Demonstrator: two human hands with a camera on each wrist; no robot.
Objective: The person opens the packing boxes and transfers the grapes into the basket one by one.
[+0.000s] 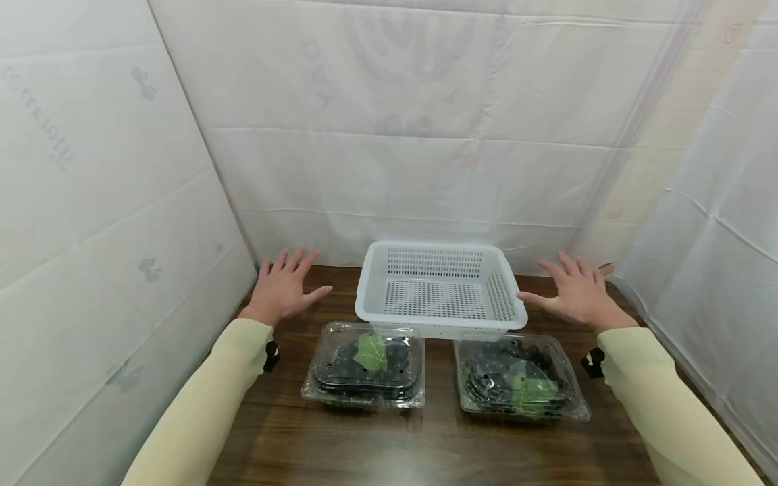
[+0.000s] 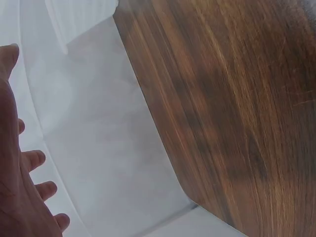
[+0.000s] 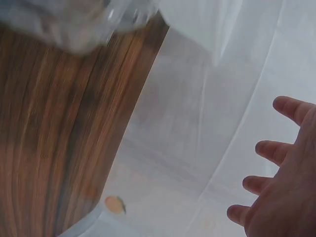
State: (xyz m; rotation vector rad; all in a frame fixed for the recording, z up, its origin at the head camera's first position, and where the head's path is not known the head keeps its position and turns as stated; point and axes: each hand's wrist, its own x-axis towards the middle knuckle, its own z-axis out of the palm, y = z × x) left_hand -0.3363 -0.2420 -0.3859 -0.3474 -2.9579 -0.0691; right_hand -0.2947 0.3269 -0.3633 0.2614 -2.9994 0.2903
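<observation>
My left hand [image 1: 281,291] is held with fingers spread, left of a white plastic basket [image 1: 440,323], holding nothing. On the basket's other side, my right hand [image 1: 579,295] is spread too, its thumb close to the basket's right rim; whether they touch I cannot tell. Slotted walls and a bare bottom show inside the basket. In front of it stand two lidded clear plastic boxes, a left box [image 1: 371,381] and a right box [image 1: 516,388], with dark grape-like fruit and a green leaf showing in each. Both wrist views show straight, separated fingers.
A dark wood-grain table [image 1: 395,452] bears everything. White sheeting hangs close behind the basket as a back wall [image 1: 425,182], with more sheeting as a left wall [image 1: 109,236] and a right wall [image 1: 717,223].
</observation>
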